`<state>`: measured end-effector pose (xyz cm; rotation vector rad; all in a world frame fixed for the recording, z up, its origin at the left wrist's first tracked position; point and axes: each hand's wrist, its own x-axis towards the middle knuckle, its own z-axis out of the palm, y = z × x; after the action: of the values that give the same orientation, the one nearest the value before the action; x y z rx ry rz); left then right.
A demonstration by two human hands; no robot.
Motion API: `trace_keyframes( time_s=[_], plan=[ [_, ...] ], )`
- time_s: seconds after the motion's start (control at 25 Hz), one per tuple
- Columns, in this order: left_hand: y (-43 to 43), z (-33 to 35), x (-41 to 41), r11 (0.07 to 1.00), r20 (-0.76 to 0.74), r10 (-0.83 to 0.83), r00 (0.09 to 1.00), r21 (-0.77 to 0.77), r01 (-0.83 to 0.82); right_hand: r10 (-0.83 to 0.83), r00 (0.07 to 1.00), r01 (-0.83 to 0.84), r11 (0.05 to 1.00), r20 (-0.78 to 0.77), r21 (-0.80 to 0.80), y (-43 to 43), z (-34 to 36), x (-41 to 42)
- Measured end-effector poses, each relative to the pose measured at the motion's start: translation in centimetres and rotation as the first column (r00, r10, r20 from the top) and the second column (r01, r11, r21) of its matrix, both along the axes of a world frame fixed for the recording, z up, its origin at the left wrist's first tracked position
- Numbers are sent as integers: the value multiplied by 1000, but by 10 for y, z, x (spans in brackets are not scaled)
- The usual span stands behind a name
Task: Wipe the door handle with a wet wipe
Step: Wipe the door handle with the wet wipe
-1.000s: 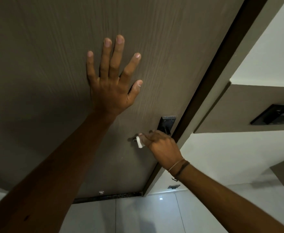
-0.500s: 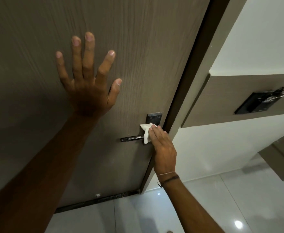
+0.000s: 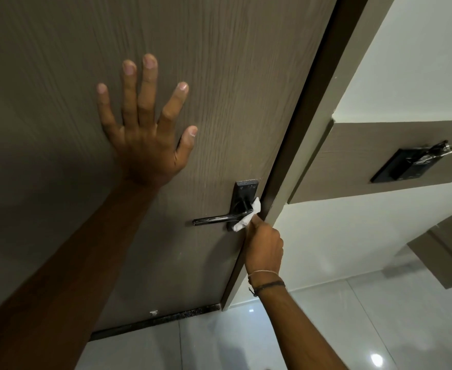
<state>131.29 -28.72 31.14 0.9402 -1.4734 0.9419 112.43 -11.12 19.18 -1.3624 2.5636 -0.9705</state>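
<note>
A glossy tiled floor (image 3: 379, 316) is seen below, catching bright light spots. A white wall (image 3: 420, 62) is seen at right, crossed by a brown panel (image 3: 353, 156) on which a black fitting (image 3: 406, 165) is mounted.

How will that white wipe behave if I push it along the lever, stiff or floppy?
Probably floppy: the wet wipe is crumpled and bends around the door handle where the right hand pinches it. It looks thin and light, so it may bunch up rather than slide flat. The left hand lies flat on the door.
</note>
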Motion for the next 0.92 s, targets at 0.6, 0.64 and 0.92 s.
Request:
trace_keyframes(
  time_s=[0.6,0.64,0.92],
  plan=[
    [3,1,3,999,9,32,999,18,-32,318,-484,445,892,815,-83,-16,0,39],
    [4,2,2,999,7,36,999,16,-37,351,-489,463,880,798,-104,-17,0,47],
    [4,3,0,999,3,40,999,13,-40,392,-458,410,890,798,-202,-14,-4,84]
  ],
)
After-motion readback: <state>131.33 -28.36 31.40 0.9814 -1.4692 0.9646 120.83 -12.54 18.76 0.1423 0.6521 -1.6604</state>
